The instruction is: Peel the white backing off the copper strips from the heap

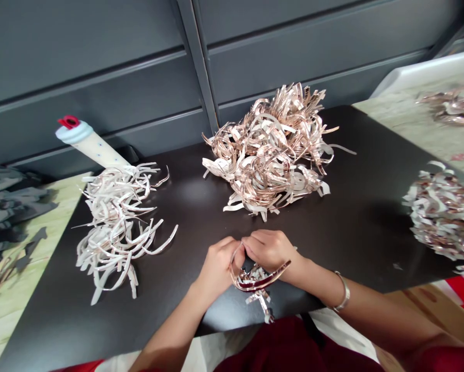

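Observation:
Near the front of the dark table, my left hand [223, 261] and my right hand [268, 250] meet with their fingertips pinched together. Between them they hold a curved strip [255, 285], shiny copper on one face, which loops down below my fingers. Its pinched end is mostly covered by the fingertips. Under the hands lie small cut shiny pieces [259, 299], partly hidden by the right hand. Beyond the hands rises a big tangled heap of copper and white strips [270, 150].
White strips [115, 222] lie in a pile at left, below a pale bottle with a red cap [90, 139]. At right sits a mound of short shiny pieces [444, 212]. Grey scraps [7, 212] lie far left. A grey panelled wall [139, 77] stands behind the dark table [170, 289].

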{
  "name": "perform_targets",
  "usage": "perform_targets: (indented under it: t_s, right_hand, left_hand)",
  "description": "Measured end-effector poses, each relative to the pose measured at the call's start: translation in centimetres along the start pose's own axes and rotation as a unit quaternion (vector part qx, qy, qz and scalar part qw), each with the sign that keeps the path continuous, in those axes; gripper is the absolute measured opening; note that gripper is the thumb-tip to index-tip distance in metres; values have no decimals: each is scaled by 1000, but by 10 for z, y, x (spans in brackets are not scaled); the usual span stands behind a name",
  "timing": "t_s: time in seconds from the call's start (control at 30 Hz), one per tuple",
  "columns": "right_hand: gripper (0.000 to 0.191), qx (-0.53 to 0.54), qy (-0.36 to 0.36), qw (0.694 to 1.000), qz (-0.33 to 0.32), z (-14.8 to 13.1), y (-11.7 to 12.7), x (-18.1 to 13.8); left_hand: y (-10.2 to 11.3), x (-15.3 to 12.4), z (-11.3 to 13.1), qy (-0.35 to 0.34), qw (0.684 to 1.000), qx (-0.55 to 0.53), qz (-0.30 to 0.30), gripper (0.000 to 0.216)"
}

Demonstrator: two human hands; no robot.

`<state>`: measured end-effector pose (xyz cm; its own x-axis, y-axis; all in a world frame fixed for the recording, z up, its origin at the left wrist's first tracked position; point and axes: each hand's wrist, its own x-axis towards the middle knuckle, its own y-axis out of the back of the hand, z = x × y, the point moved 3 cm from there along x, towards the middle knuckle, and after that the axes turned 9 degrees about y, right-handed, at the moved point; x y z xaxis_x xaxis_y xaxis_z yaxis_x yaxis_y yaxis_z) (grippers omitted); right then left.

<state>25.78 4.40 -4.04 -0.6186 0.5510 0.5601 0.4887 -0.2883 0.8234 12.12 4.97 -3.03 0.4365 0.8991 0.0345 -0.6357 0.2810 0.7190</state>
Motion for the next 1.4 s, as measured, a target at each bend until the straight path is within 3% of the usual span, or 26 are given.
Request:
perform_targets:
  t_s: [0.1,0.23,0.3,0.43,0.6,0.77,0.87,1.0,1.07,1.23,1.4]
  right_hand:
    - [28,9,-21,1000,-1,2,1,2]
    - [18,167,-142,975,37,13,9,3]
    - [17,226,-163,958,72,15,13,3]
    - [17,211,-113,966,98,12,12,2]
    - [25,112,-50,992,42,6,3,-1]
    - [26,29,-31,999,2,2,3,2]
    - [18,86,-94,991,31,8,8,3]
    - [12,241,-205,945,77,20,17,2]
    - [13,269,-192,940,84,19,18,3]
    - [17,193,-94,973,90,8,11,1]
    - [28,72,-41,996,23,2,7,2]
  left_hand:
    - [-1,0,2,-1,1000,-7,-7,35]
    - [3,0,7,-3,1000,-13,-7,35]
    - [6,0,8,-1,1000,-17,2,34]
    - [8,0,6,8,1000,-20,17,34]
    - [1,-1,1,-4,1000,8,18,34]
    - [-2,-1,1,-1,1000,9,-2,35]
    - [0,-1,4,-7,1000,-7,-6,36]
    - [7,-1,5,-15,999,-39,16,29]
    - [9,-1,5,-15,999,-32,30,28]
    - [8,-2,4,-23,999,12,47,32]
    - [3,-3,1,-39,997,56,45,32]
